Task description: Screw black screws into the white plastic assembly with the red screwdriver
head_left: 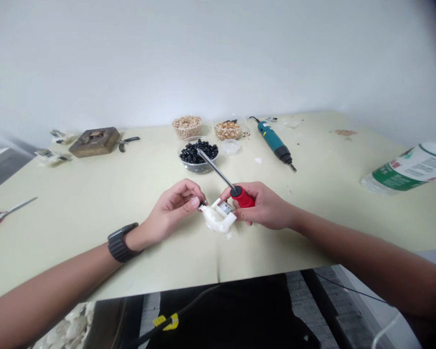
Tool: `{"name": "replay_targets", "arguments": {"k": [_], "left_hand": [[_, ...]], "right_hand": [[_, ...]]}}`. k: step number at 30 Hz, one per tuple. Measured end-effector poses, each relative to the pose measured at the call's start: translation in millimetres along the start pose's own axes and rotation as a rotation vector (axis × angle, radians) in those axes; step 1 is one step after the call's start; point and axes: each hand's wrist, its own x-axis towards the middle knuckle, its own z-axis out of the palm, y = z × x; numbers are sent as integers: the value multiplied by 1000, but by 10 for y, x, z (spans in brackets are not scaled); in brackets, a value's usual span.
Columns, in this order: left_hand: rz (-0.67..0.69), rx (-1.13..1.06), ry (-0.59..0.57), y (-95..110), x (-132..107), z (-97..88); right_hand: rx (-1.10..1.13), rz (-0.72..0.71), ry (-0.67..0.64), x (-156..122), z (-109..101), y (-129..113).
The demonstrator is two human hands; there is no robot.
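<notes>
White plastic part (214,221) between both hands, over the near side of the counter (76,203). Pinched in the fingers of the left hand (178,208), a small dark piece (202,203) at the part's left end. Grasped in the fingers of the right hand (268,206), a red-handled screwdriver (243,197) and the part's right side. Beyond, a bowl (198,168) of black pieces (192,154).

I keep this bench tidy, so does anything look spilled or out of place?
Yes: a patch of small brown bits lies loose on the tabletop at the back right, and dark specks sit beside the tub of golden pieces. They look spilled, being outside any container.
</notes>
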Motion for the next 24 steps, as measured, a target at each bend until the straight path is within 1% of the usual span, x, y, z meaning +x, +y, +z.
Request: {"name": "replay_targets", "arguments": {"k": [5, 8, 13, 19, 24], "left_hand": [[-13, 12, -9, 27, -2, 4], [3, -2, -11, 9, -2, -8], [28, -52, -54, -46, 7, -1], [39, -120, -18, -95, 27, 52], [16, -159, -19, -95, 35, 59]], "right_hand": [[-5, 15, 5, -2, 7, 6], [25, 11, 35, 8, 21, -9], [53, 13, 51, 15, 29, -29], [53, 18, 48, 19, 36, -20], [98, 25, 75, 29, 53, -22]]}}
